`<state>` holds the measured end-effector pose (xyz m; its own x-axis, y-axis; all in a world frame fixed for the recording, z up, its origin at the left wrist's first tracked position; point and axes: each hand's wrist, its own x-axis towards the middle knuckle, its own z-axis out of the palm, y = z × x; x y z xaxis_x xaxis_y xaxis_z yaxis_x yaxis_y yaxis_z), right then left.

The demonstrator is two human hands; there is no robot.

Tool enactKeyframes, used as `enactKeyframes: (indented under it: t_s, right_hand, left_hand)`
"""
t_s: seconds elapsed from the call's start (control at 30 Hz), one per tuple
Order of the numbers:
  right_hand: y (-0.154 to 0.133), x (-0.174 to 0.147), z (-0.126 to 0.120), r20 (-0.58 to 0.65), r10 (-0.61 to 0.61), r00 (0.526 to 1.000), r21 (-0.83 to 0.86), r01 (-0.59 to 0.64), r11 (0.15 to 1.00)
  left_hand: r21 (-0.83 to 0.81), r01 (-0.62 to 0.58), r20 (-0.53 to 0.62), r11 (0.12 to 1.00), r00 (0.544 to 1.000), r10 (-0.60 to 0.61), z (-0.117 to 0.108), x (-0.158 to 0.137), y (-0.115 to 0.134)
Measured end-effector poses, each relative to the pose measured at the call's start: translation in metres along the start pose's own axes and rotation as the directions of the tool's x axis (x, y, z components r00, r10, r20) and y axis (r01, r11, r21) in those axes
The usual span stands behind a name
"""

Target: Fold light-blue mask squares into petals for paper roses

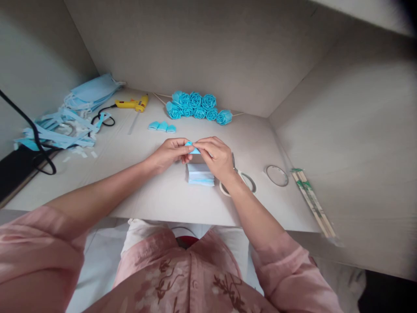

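Note:
Between both hands, above the middle of the table, is a small folded blue piece of mask fabric [196, 151]. My left hand [174, 153] pinches its left side with thumb and fingers. On its upper right, the fingers of my right hand [215, 154] are closed on the same piece. Below the hands lies a stack of cut light-blue and white pieces [201, 175]. Scissors with white handles [249, 181] rest partly hidden under my right wrist. Beyond my left hand sit several folded blue petals [162, 126] in a row.
Several blue fabric roses [195, 101] on sticks lie at the back wall. A yellow glue gun [133, 103], blue face masks [94, 91] and cut strips [61, 132] are at left. A tape roll [276, 175] and packaged wooden sticks [312, 202] lie at right.

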<state>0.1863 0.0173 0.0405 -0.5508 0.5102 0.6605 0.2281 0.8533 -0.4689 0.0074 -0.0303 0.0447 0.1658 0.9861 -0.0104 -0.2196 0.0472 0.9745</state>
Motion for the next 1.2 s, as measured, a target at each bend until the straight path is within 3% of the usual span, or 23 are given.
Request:
enactKeyframes:
  t_s: [0.13,0.27,0.4,0.6,0.8,0.97,1.1,1.2]
  right_hand:
    - [-0.003,0.001,0.0,-0.022,0.157,0.987,0.163,-0.151,0.975]
    - [0.0,0.003,0.002,0.053,0.378,0.924,0.409,-0.366,0.836]
    - [0.005,0.003,0.008,0.153,0.447,0.882,0.493,-0.46,0.739]
    - [0.006,0.003,0.012,0.116,0.479,0.87,0.503,-0.467,0.727]
    - [0.003,0.004,0.009,0.16,0.489,0.858,0.555,-0.487,0.674]
    - [0.003,0.003,0.014,0.165,0.452,0.877,0.522,-0.467,0.714]
    - [0.005,0.002,0.015,0.1,0.469,0.877,0.534,-0.445,0.719]
    - [0.013,0.007,0.003,-0.019,0.48,0.877,0.545,-0.393,0.74]
  left_hand:
    - [0.043,-0.03,-0.041,0.999,0.999,0.032,-0.003,0.002,-0.001]
    - [0.114,-0.074,-0.078,0.991,0.993,0.083,-0.006,0.003,-0.002]
    - [0.188,-0.095,-0.098,0.978,0.989,0.115,-0.006,0.003,-0.004]
    - [0.247,-0.077,-0.124,0.966,0.986,0.11,-0.004,0.003,-0.003]
    - [0.275,-0.077,-0.11,0.958,0.988,0.111,-0.004,0.003,-0.004]
    - [0.337,-0.092,-0.044,0.937,0.993,0.113,-0.004,0.002,-0.006]
    - [0.379,-0.1,-0.016,0.92,0.993,0.115,-0.004,0.002,-0.007]
    - [0.39,-0.115,-0.029,0.914,0.99,0.137,-0.006,0.004,-0.008]
